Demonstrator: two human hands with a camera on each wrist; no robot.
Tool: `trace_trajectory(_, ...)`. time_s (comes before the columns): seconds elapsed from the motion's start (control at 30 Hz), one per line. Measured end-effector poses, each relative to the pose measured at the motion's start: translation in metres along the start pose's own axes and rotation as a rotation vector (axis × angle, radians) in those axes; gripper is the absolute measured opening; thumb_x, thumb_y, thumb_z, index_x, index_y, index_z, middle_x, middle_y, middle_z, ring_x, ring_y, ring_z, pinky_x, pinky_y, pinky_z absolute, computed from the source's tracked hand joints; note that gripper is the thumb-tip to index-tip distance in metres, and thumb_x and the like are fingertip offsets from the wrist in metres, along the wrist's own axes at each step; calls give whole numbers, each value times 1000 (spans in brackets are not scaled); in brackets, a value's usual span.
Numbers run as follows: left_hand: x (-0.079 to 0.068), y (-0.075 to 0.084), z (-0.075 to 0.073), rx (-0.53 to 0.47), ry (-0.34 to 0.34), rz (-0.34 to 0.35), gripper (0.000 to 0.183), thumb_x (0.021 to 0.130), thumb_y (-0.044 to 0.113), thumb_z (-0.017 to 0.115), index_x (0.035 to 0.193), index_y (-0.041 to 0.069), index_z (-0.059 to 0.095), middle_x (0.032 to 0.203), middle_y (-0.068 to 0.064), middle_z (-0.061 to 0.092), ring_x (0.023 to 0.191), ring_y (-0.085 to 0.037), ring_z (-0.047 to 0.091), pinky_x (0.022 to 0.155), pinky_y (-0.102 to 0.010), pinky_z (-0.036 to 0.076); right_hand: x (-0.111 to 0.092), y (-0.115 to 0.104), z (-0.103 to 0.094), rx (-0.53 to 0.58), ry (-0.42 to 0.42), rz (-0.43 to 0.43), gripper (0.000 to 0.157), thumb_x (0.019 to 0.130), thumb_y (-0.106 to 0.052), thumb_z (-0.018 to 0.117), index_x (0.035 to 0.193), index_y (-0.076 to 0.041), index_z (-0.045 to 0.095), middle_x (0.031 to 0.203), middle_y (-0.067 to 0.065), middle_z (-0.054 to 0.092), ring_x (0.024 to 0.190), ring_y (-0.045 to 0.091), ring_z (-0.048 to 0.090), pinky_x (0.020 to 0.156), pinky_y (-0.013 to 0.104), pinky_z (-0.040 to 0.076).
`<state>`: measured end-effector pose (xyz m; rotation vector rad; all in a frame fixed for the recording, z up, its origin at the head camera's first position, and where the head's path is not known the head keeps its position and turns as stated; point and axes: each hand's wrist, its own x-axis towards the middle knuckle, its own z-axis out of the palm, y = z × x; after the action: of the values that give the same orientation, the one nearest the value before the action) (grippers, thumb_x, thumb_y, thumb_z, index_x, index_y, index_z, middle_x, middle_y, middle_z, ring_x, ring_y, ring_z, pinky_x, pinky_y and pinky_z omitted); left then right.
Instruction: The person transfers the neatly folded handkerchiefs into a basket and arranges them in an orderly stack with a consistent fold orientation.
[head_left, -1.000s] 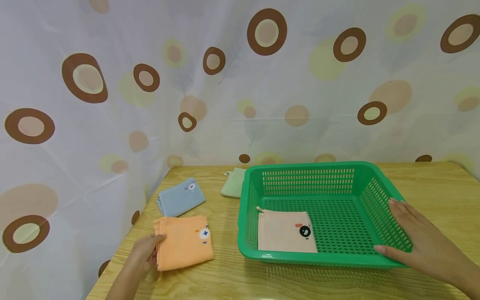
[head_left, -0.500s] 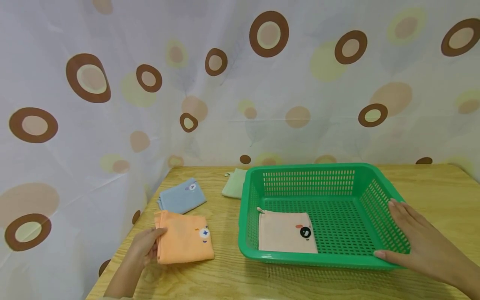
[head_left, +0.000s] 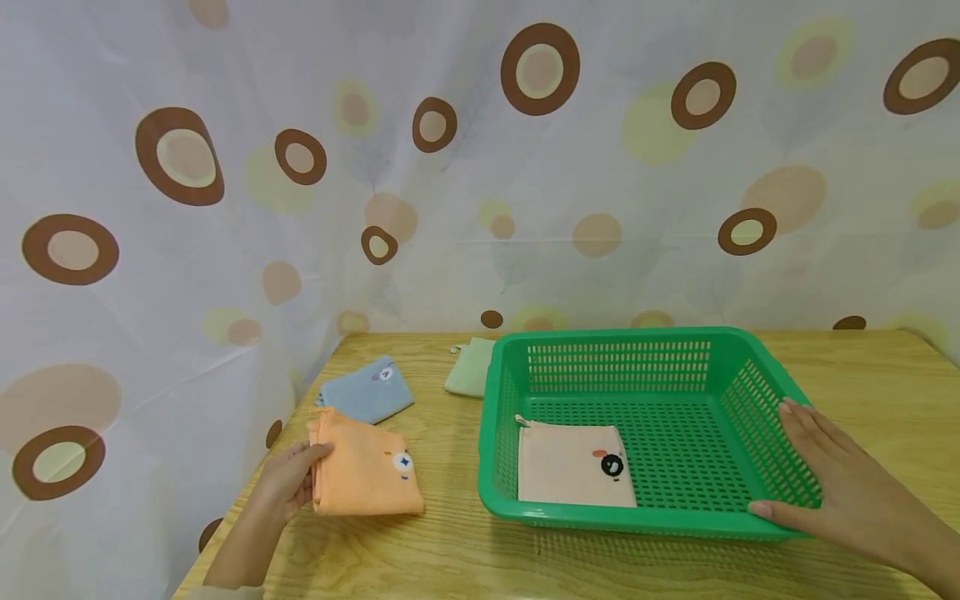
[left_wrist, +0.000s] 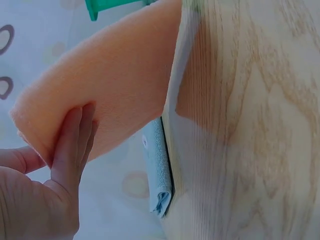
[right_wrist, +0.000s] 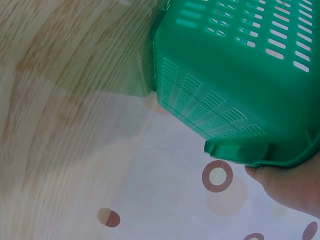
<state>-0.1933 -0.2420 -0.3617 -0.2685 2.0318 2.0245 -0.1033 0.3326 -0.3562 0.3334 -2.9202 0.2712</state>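
My left hand pinches the left edge of a folded orange towel with a small embroidered face. In the left wrist view, the thumb is on one side of the orange towel and the fingers are on the other, and the cloth slants up from the wood. My right hand rests on the near right corner of a green plastic basket, its fingers lying straight along the right rim and its thumb over the front rim. A folded pale pink towel with a hanging loop lies inside the basket, at the left.
Behind the orange towel lies a folded blue towel, partly covered by it in the head view. A light green towel sits against the basket's far left side, partly hidden. A patterned curtain borders the wooden table behind and left.
My left hand has lifted the orange towel and shifted it slightly away from me, so it now overlaps the blue towel's lower edge. The right hand and the basket stay in place.
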Motion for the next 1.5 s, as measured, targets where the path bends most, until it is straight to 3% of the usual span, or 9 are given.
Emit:
trace_trajectory(0.53, 0, 18, 5, 19, 30, 27, 15, 97, 14, 44, 106, 1, 47, 68, 9, 63, 61, -3, 64, 59, -20, 54, 1, 6, 4, 30, -28, 17, 109, 81, -44, 67, 146, 5, -6, 152, 26, -12, 138, 36, -23, 108, 54, -20)
trace_trajectory(0.77, 0, 27, 6, -24, 21, 41, 9, 97, 14, 44, 98, 6, 49, 68, 10, 63, 60, -2, 63, 58, -18, 53, 1, 6, 4, 26, -42, 30, 110, 81, -45, 66, 146, 4, -7, 152, 26, -12, 138, 40, -20, 107, 56, -20)
trace_trajectory(1.03, -1, 32, 7, -39, 10, 47, 12, 98, 14, 43, 104, 4, 48, 68, 10, 63, 61, -2, 63, 58, -18, 53, 1, 5, 4, 35, -40, 36, 110, 81, -45, 67, 146, 5, -6, 152, 26, -11, 138, 37, -23, 107, 55, -21)
trace_trajectory(1.3, -1, 40, 8, -72, -7, 49, 11, 97, 15, 47, 90, 13, 56, 68, 11, 63, 61, -2, 62, 58, -17, 51, 0, 4, 4, 38, -41, 38, 109, 81, -45, 66, 146, 4, -6, 152, 25, -12, 138, 39, -21, 108, 58, -18)
trace_trajectory(1.5, -2, 45, 9, -70, -14, 57, 10, 96, 15, 47, 92, 14, 56, 68, 11, 63, 62, -2, 62, 59, -17, 52, 1, 4, 3, 54, -53, 46, 110, 81, -46, 66, 146, 4, -7, 152, 26, -12, 138, 42, -19, 107, 61, -16)
